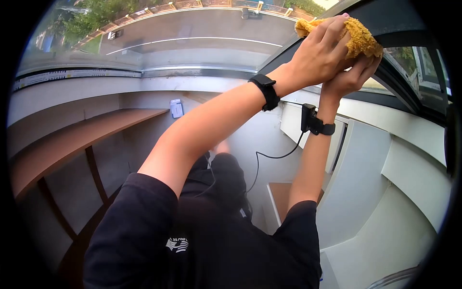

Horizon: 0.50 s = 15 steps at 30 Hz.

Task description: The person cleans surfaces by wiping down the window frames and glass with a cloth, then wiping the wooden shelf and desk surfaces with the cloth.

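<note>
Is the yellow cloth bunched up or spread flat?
Bunched up: the yellow cloth bulges out on both sides of the left hand.

The left hand (320, 55) covers part of the yellow cloth (362, 41), and the right hand's (347, 81) fingertips are hidden, so its hold cannot be made out. Lettering on the black shirt (216, 260) and print on the strip (103, 73) below the window are too small to read. A curved metal piece (395, 278), perhaps tubing, is cut off at the lower right.
</note>
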Available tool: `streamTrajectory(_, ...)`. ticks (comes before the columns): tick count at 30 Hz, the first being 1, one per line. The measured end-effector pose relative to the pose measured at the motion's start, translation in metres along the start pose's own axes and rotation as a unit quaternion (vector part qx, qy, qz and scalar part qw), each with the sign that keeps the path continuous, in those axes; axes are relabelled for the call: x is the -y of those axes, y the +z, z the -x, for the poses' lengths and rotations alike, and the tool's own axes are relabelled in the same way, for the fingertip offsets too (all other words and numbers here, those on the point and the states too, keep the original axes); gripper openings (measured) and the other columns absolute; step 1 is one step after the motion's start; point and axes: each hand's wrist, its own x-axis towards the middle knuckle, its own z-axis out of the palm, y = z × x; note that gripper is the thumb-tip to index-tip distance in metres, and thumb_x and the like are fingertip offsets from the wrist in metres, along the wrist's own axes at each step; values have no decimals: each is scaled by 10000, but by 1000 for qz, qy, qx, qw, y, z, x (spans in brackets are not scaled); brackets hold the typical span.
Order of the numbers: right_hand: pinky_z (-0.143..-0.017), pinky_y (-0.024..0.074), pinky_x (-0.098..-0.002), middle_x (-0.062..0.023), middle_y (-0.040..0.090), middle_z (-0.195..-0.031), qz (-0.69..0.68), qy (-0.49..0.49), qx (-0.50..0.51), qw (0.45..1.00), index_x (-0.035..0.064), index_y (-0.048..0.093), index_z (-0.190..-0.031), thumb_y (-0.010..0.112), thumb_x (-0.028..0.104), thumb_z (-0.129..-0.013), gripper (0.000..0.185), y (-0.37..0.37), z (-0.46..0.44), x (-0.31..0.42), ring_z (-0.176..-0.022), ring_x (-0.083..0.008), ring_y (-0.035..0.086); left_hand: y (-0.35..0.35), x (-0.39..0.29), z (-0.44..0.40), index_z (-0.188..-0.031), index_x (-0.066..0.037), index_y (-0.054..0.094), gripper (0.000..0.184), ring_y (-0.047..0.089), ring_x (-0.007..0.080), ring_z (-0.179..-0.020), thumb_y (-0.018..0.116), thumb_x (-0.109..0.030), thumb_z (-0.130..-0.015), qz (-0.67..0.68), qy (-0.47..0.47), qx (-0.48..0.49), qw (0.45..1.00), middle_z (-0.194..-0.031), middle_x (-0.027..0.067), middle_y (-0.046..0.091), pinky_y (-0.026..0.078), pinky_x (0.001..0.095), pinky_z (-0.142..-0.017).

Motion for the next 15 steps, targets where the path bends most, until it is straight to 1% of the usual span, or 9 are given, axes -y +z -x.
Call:
streamTrajectory(2,-1023,525,-429,-236,467,-1489,-53,58,36,996,-33,549,-1370,736,120,-896,531,-18,-1,13,-1309,-387,548,-26,-23,10,-1260,76,523,490,527,449,-1198,682,-227,-909,59,-113,60,990,-1399,287,446,477,475,-1006)
streamTrajectory(4,-1027,524,-434,-219,513,-1461,-46,57,50,996,-12,581,-1350,694,28,-869,496,-39,8,35,-1276,-396,575,-52,-37,27,-1239,83,517,485,562,419,-1143,651,-273,-938,199,-277,177,923,-1281,276,521,488,458,-971)
streamTrajectory(6,-1040,514,-446,-217,530,-1446,-73,55,95,991,-3,590,-1343,633,-68,-819,530,-58,25,57,-1266,-412,578,-85,-36,41,-1227,61,519,449,584,412,-1081,620,-284,-957,288,-362,299,835,-1170,270,563,494,464,-930)
streamTrajectory(8,-1057,499,-461,-214,536,-1435,-105,65,161,979,9,604,-1332,578,-126,-769,580,-73,43,65,-1271,-421,571,-124,-27,46,-1246,34,525,448,583,426,-1061,641,-266,-935,320,-352,388,789,-1096,256,583,485,465,-924)
streamTrajectory(10,-1067,487,-471,-213,548,-1417,-130,64,172,974,17,612,-1328,545,-151,-751,604,-79,44,70,-1276,-419,567,-150,-14,53,-1249,21,541,451,589,434,-1067,670,-239,-905,273,-296,442,802,-1104,252,602,485,462,-942)
streamTrajectory(11,-1066,483,-475,-214,555,-1407,-145,68,166,973,18,621,-1320,523,-163,-740,616,-82,33,76,-1277,-418,566,-164,-10,47,-1244,20,551,436,594,431,-1079,675,-215,-897,250,-293,434,814,-1117,246,613,489,462,-944)
streamTrajectory(12,-1053,491,-468,-210,572,-1387,-117,28,150,981,5,594,-1316,532,-178,-747,601,-86,16,81,-1260,-408,580,-177,-9,36,-1239,18,561,423,599,428,-1090,679,-190,-889,227,-290,428,826,-1129,240,623,494,462,-946)
streamTrajectory(14,-1049,500,-436,-185,582,-1393,-137,11,77,987,-13,568,-1300,577,-183,-787,540,-89,-28,91,-1271,-367,582,-202,-14,-3,-1224,-23,586,360,615,410,-1111,670,-69,-877,188,-266,299,897,-1178,215,635,512,454,-938)
streamTrajectory(15,-1044,508,-431,-181,593,-1380,-141,-8,34,989,-17,561,-1238,593,-188,-795,476,-90,-53,97,-1264,-358,588,-211,-17,-29,-1209,-28,590,356,618,407,-1106,679,-45,-865,164,-254,242,922,-1185,208,631,520,448,-924)
